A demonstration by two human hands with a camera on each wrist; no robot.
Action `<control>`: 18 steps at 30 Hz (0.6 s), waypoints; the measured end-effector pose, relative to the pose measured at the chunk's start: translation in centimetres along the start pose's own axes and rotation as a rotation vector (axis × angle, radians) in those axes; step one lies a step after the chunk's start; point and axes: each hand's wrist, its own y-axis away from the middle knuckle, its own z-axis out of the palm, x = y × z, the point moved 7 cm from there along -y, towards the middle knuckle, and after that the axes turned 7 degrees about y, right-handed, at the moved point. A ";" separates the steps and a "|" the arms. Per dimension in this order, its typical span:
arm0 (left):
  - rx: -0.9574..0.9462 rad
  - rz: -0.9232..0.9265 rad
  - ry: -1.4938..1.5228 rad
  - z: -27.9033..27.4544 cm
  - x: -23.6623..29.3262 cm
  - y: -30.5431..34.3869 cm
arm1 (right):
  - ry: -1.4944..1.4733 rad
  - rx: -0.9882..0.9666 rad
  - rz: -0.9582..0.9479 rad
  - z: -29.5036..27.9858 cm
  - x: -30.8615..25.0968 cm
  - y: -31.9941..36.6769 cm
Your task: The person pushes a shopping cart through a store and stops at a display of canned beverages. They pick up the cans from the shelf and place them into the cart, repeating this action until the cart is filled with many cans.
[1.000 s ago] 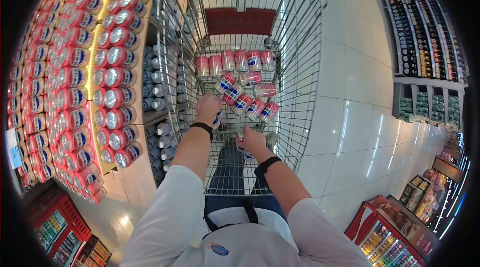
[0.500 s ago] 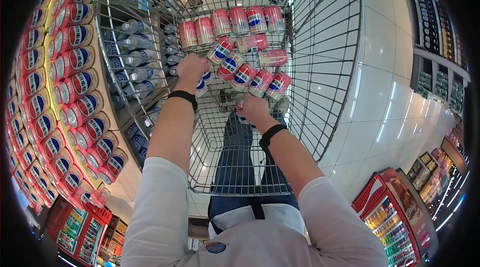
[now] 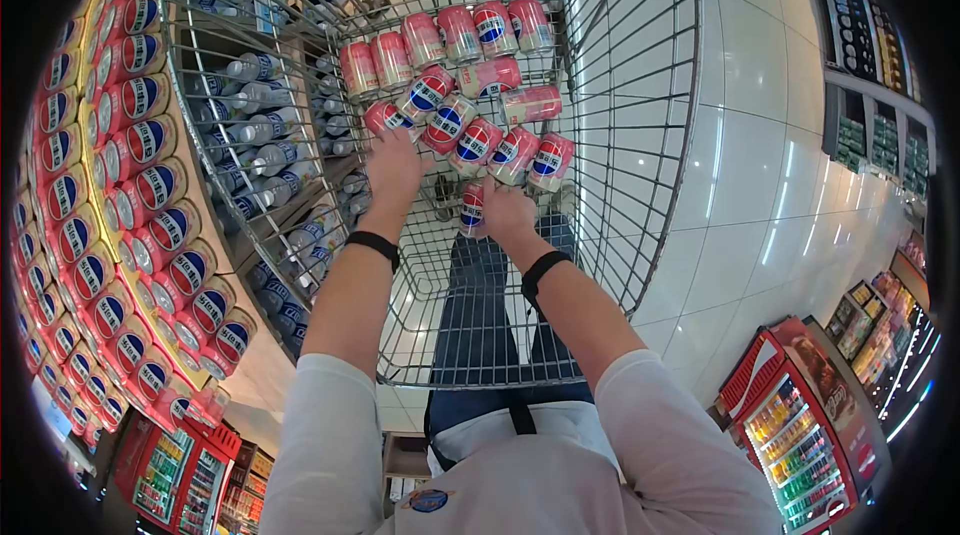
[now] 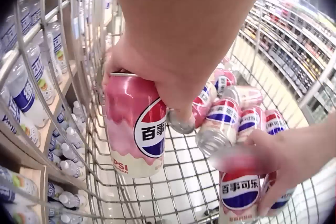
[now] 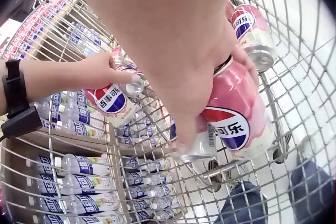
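Note:
My left hand [image 3: 394, 175] is inside the cart at its left side, gripping a pink Pepsi can [image 4: 136, 124] from above, fingers and thumb round its top. Close beside that thumb is the silver end of another can [image 4: 181, 124]. Two more cans are in my right hand [image 3: 512, 213], nearer the cart's front: an upright pink can [image 5: 233, 113] and a second can [image 5: 197, 142] beside it, partly hidden by the thumb. Just beyond both hands, several pink cans [image 3: 475, 145] lie on their sides in a slanting row. Behind them stands a row of pink cans [image 3: 460, 35].
Wire mesh of the shopping cart [image 3: 630, 185] surrounds the hands. Shelved bottles [image 3: 265, 125] stand close outside its left side, with stacked pink cans [image 3: 165, 185] farther left. Pale floor tiles [image 3: 740, 195] lie to the right, and a drinks cooler [image 3: 800, 425] stands at lower right.
The head view has tilted and come closer to the cans. My left hand has shifted forward toward the lying cans. My right hand stays near its place, its can label now showing more.

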 end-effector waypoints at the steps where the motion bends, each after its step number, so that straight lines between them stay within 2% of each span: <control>1: -0.024 0.111 -0.080 1.0 1.0 0.5 | 0.068 -0.030 0.036 0.4 0.2 0.0; 2: -0.024 0.119 -0.080 1.9 1.0 0.7 | 0.067 -0.029 0.044 0.7 0.4 0.1; 4: -0.154 0.318 -0.034 4.1 2.7 1.1 | 0.168 0.075 0.082 1.1 1.0 0.7; 5: -0.149 0.349 -0.035 4.5 3.2 0.8 | 0.163 0.083 0.112 1.4 1.6 0.5; 7: -0.231 0.330 -0.013 4.8 3.5 0.6 | 0.218 0.105 0.025 2.0 1.3 0.1; 8: -0.229 0.350 -0.011 5.1 3.4 0.7 | 0.219 0.109 0.045 2.1 1.6 0.5; 10: -0.110 0.398 0.039 5.4 2.8 0.4 | 0.267 0.293 -0.050 0.7 0.9 1.3; 15: -0.029 0.404 -0.020 5.6 0.8 1.0 | 0.172 0.327 -0.079 1.0 1.6 2.5; 18: -0.038 0.360 -0.110 6.3 0.7 1.3 | 0.216 0.396 -0.011 0.0 2.2 4.2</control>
